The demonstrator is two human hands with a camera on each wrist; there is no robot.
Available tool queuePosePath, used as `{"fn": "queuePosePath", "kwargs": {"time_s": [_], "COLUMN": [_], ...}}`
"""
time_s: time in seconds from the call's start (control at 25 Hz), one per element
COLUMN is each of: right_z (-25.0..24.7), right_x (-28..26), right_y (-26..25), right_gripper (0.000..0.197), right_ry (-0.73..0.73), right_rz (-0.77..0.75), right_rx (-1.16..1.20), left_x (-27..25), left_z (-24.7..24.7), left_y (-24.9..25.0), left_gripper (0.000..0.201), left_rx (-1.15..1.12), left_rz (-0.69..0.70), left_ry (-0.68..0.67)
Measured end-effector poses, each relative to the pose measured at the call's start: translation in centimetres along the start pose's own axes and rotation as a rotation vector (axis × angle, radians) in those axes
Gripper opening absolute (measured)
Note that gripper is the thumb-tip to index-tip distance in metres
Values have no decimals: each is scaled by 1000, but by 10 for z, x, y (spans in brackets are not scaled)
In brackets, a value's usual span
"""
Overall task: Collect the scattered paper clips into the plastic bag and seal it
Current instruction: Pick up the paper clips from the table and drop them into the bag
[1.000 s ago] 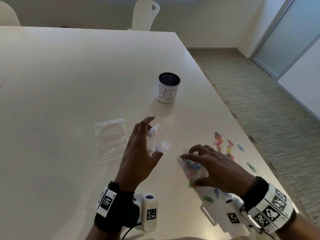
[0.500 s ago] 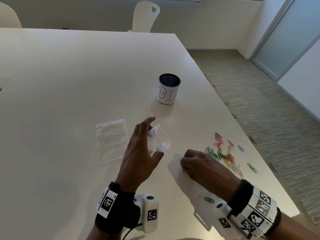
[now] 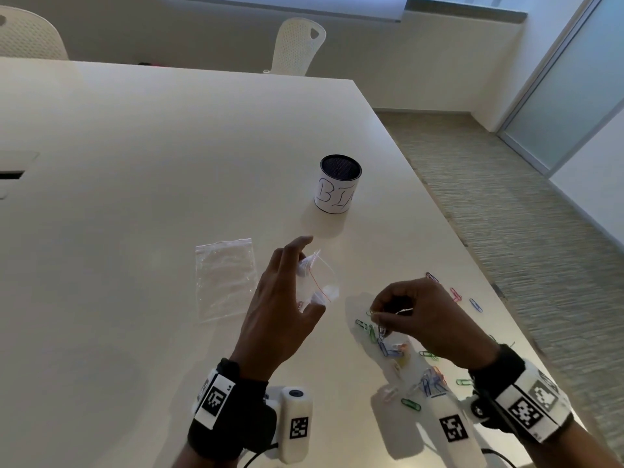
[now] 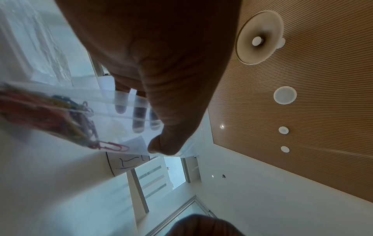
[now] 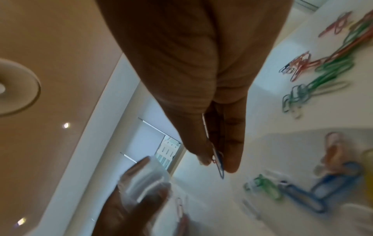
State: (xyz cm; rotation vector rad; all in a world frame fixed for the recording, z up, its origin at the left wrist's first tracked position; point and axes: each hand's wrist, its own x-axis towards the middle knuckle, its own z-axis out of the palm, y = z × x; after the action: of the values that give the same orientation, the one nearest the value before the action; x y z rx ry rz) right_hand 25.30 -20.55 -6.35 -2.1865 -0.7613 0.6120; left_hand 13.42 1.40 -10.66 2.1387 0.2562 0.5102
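My left hand (image 3: 287, 298) holds a small clear zip bag (image 3: 317, 282) above the table, thumb and fingers pinching its mouth (image 4: 141, 121). Several coloured paper clips (image 4: 60, 115) lie inside it. My right hand (image 3: 418, 315) hovers just right of the bag and pinches a few clips (image 3: 380, 327) between thumb and fingers; a blue clip (image 5: 219, 162) pokes out at the fingertips. More loose paper clips (image 3: 422, 373) lie scattered on the white table (image 3: 135, 197) under and around the right hand.
A second, empty clear bag (image 3: 224, 275) lies flat left of my left hand. A black mesh cup with a white label (image 3: 339, 184) stands farther back. The table's right edge runs close beside the clips (image 3: 474, 304). Two white chairs (image 3: 299, 45) stand at the far side.
My right hand rose from the table with clips pinched in it and moved toward the bag. The left hand kept the bag nearly still.
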Motion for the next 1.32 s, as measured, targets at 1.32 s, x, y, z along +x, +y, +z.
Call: {"fn": "queuePosePath", "kwargs": {"time_s": [1.32], "right_z": [22], "right_x": [7], "right_y": [19], "right_gripper": [18], "right_ry": [-223], "right_rz": [-283], "right_rx": [-493], "left_x": [0], "left_z": [1], "left_y": [-2], "left_gripper": [86], "left_rx": [39], "left_rz": [10], "left_ry": [-10]}}
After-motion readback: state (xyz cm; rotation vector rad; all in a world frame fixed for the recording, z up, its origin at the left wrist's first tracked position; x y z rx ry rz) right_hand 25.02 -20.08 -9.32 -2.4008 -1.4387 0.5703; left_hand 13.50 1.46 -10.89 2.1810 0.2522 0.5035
